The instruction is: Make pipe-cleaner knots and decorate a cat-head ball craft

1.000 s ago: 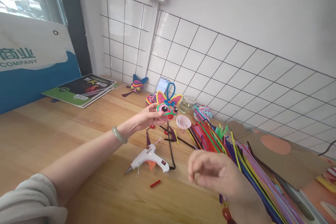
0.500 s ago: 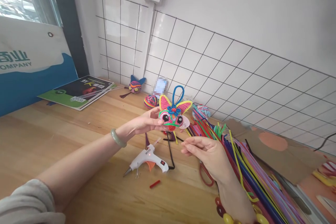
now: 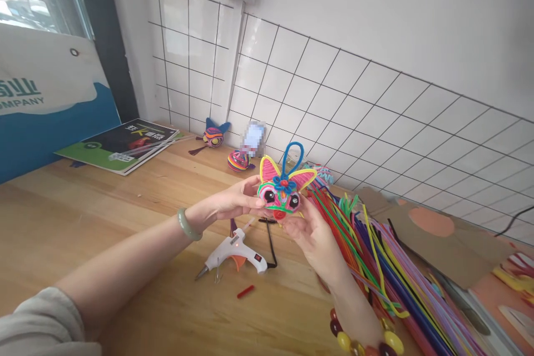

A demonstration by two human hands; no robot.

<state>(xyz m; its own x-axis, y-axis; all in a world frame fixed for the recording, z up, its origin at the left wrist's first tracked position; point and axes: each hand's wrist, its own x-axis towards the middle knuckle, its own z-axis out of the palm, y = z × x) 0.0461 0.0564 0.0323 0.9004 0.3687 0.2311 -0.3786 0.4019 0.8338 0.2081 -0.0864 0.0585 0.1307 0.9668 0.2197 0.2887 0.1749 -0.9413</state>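
Above the tabletop (image 3: 167,300), our left hand (image 3: 238,199) pinches the ornament (image 3: 283,200) in its fingers by the left side, probably so its 2 eyes (image 3: 270,196) face us. Our right hand (image 3: 311,231) curls its fingers at the lower right, perhaps supporting; whether gripping, we cannot tell.

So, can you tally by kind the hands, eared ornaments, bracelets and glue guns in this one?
Hands: 2 (left hand, right hand)
Eared ornaments: 2 (pink-eared ornament, blue-eared ornament)
Bracelets: 2 (pale green bangle, beaded bracelet)
Glue guns: 1 (white glue gun)
Total: 7
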